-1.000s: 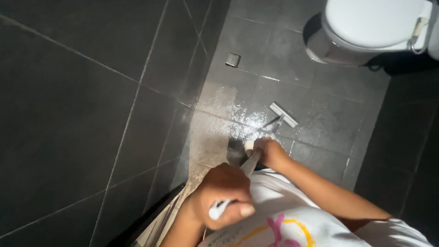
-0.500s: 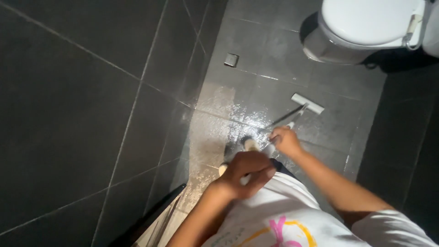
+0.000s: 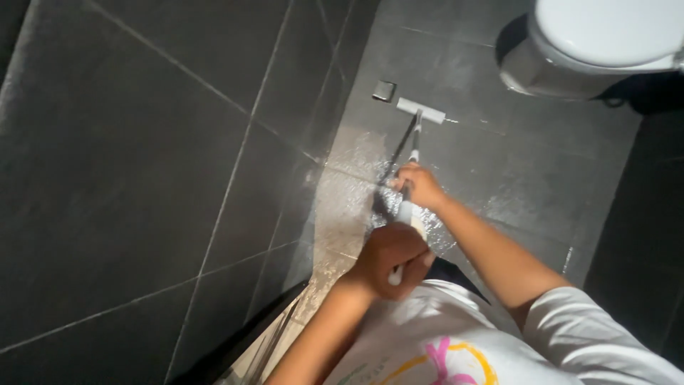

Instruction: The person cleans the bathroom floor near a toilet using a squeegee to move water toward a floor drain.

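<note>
Grey wet floor (image 3: 499, 171) carries the squeegee (image 3: 420, 110) near the small drain (image 3: 384, 90); left hand (image 3: 390, 258) and right hand (image 3: 419, 187) both close tightly around its handle.

You are looking into a dim, dark-tiled room lit by one hard patch of light on the wet floor (image 3: 356, 185), which glares and sparkles. Your squeegee (image 3: 420, 110) throws a thin shadow there. The toilet (image 3: 605, 36) is bright, perhaps slightly overexposed. The corners fall into near black, and the tile lines bow at the edges.
</note>
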